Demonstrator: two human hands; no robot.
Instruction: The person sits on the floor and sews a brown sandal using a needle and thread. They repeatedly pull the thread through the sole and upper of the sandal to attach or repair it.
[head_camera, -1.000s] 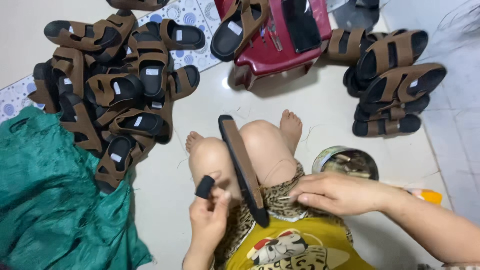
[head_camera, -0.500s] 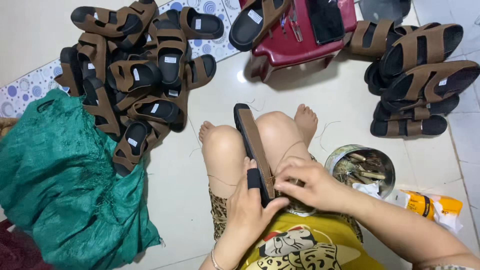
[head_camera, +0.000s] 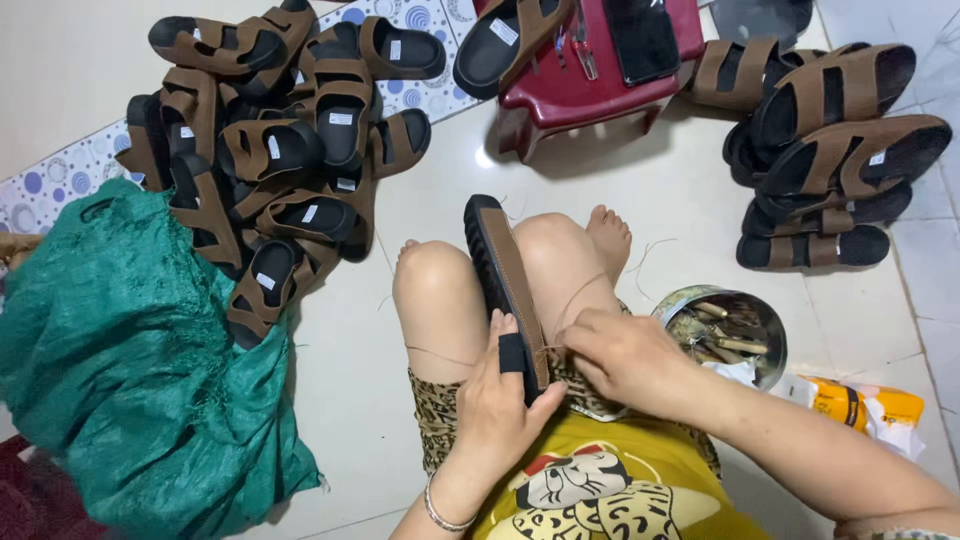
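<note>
A brown sandal sole (head_camera: 505, 285) is propped on edge between the raised knees, its toe end pointing away from the body and its heel end caught at the lap. The left hand (head_camera: 500, 395) is closed around that heel end, the thumb pressed over a small black strap piece (head_camera: 512, 354) laid against the sole's side. The right hand (head_camera: 625, 360) is pinched together at the same spot, apparently on a thin thread (head_camera: 575, 295) that runs up across the right knee; whether a needle is held cannot be told. For the stitch to sit well, the strap piece is best kept flat and square to the edge under the thumb, the sole steadied by the knees so that it is not twisted, and the thread drawn snug in line with the seam rather than jerked sideways. The loose thread is best kept off the toes. A round tin (head_camera: 722, 330) of small tools stands on the floor by the right forearm, a heap of finished sandals (head_camera: 280, 150) lies to the left beside a green sack (head_camera: 130, 370), and a red stool (head_camera: 590, 75) stands ahead.
</note>
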